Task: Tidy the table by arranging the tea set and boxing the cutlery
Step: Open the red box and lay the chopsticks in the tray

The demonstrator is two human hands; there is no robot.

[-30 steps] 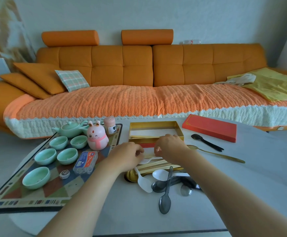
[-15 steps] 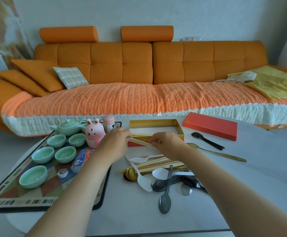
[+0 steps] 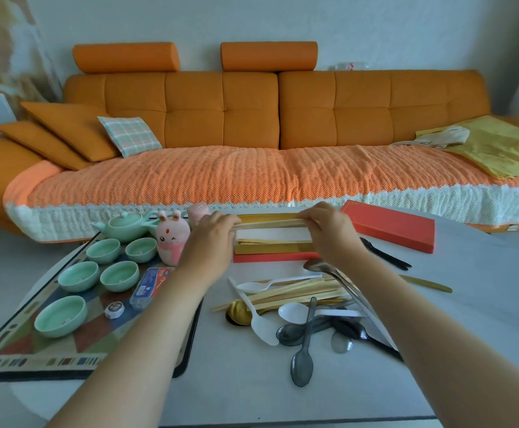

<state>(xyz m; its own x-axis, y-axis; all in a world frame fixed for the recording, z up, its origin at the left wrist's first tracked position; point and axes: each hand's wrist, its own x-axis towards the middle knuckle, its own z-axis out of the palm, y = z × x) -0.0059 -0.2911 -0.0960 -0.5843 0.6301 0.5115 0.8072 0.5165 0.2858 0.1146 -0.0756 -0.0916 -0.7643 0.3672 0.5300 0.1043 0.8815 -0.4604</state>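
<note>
1. Chopsticks [image 3: 270, 224]: a small bundle, held level by both ends just above the open box [image 3: 270, 248], not yet touching its floor.
2. Left grip [image 3: 211, 239]: clamped on the bundle's left end, fingers curled over it. Right grip [image 3: 329, 233]: clamped on the right end the same way.
3. Long axis of the bundle: straight from one grip to the other, side to side, and parallel to the long walls of the box beneath.
4. Directly below the span between the grips: the pale box floor, with boxed chopsticks [image 3: 264, 241] lying along the near wall in the same direction.
5. Judged step: lowering the bundle in beside them. No turn called for, only a level drop with both grips together. Short walls of the box hidden behind the grips, so cannot tell how much room the ends have.
6. Back from both grips, toward the body: loose chopsticks [image 3: 298, 291] and spoons [image 3: 301, 359] heaped on the surface [image 3: 252, 381], probably next for boxing, and nearer the right grip.
7. Right of the right grip: red lid [image 3: 388, 225], well apart from the box.
8. Left of the left grip: teapot [image 3: 125, 225] and cups [image 3: 119, 275].
</note>
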